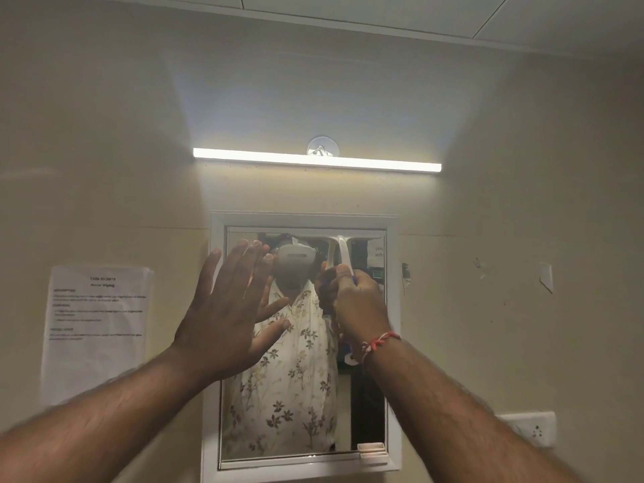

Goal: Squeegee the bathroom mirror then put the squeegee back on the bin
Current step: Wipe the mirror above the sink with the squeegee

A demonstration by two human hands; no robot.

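Observation:
The bathroom mirror [369, 395] hangs in a white frame on the beige wall, low in the middle of the view. My right hand [359, 301] grips the handle of a white squeegee [339, 251], whose blade lies against the glass along the mirror's top edge. My left hand [226, 308] is spread flat with fingers apart, pressed on or close to the left side of the mirror and its frame. The glass reflects a person in a floral shirt and both hands. No bin is in view.
A lit tube light [317, 160] runs above the mirror with a clear suction hook [322, 146] behind it. A printed paper sheet [97, 329] is taped to the wall at left. A white socket plate [529, 428] sits at lower right.

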